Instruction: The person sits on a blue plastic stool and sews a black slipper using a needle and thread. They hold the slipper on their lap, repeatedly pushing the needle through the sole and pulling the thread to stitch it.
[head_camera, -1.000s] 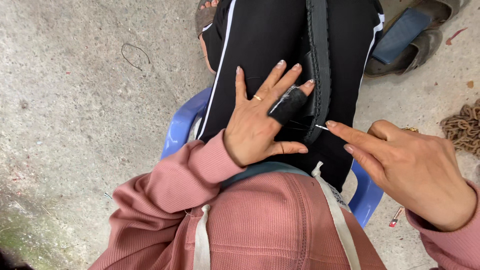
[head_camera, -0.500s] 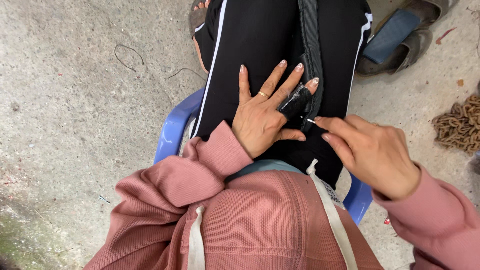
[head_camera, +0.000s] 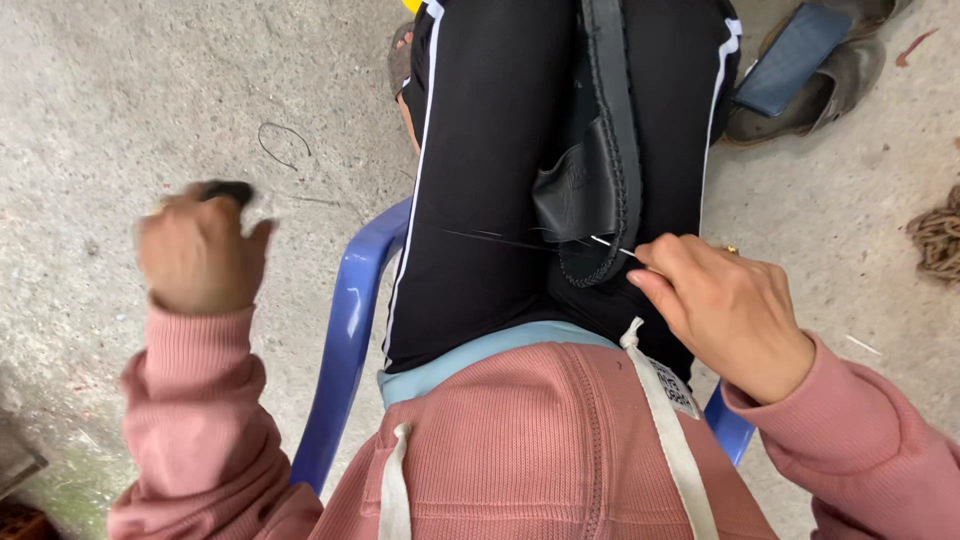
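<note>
Concrete floor (head_camera: 120, 90) fills the view, grey and rough, with a thin wire loop lying on it near the top left. On it stands a blue plastic chair (head_camera: 345, 330), and the person sits there in black trousers with white side stripes and a pink hoodie (head_camera: 540, 450), cream drawstrings hanging down. Top right, a worn sandal (head_camera: 830, 75) sits on the floor with a dark blue flat thing lying on it; a coil of rope (head_camera: 940, 240) shows at the right edge.

Between the legs, upright — a black shoe sole (head_camera: 600, 170), its stitched rim facing up, a loose black flap hanging at its left side.

Right hand (head_camera: 725, 315) now: fingers pinched shut on a thin metal needle (head_camera: 615, 248), its tip at the lower rim of the sole. A fine thread (head_camera: 490, 240) runs left from there across the thigh.

Left hand (head_camera: 200, 250) is out wide over the floor, blurred, curled into a fist round something small and dark — what it is, I cannot tell.
</note>
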